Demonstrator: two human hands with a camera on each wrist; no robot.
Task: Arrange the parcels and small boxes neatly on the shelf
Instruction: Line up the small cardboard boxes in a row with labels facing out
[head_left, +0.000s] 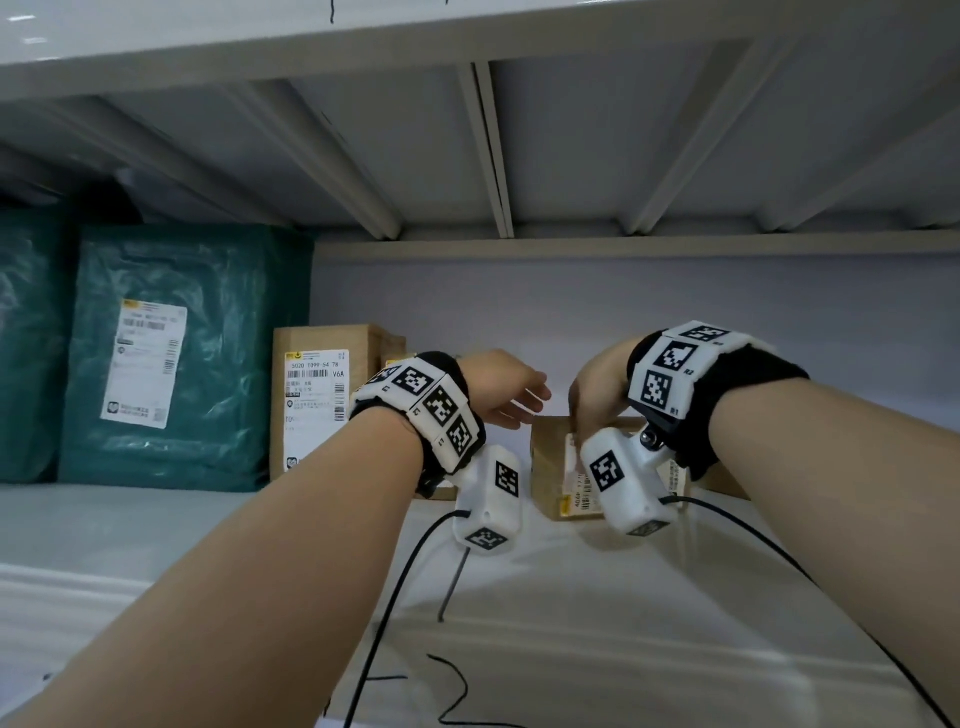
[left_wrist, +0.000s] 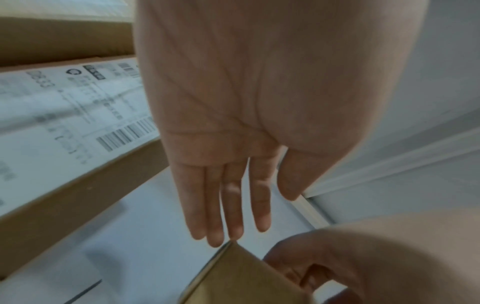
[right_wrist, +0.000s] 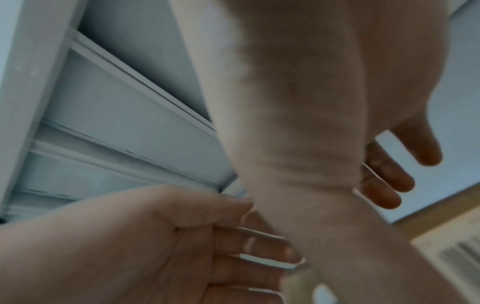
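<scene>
The white metal shelf (head_left: 156, 525) carries everything here, its board running under the ribbed underside of the tier above. At the left end of the board, a large dark green plastic mailer parcel (head_left: 171, 358) with a white shipping label stands upright against the back. Just to its right stands a tall brown cardboard box (head_left: 322, 395) with a white barcode label, also upright. Further right, near the middle of the board and set back from the front edge, sits a small brown cardboard box (head_left: 550, 457) with a label on its front face. Both hands are over this small box. The right hand (head_left: 597, 395) reaches down onto its top from the right, fingers curled over the upper edge as the left wrist view shows. The left hand (head_left: 509, 384) hovers at the box's upper left corner, fingers straight and together, the fingertips (left_wrist: 233, 232) at that corner, gripping nothing. Black cables trail from the wrist cameras across the front edge.
</scene>
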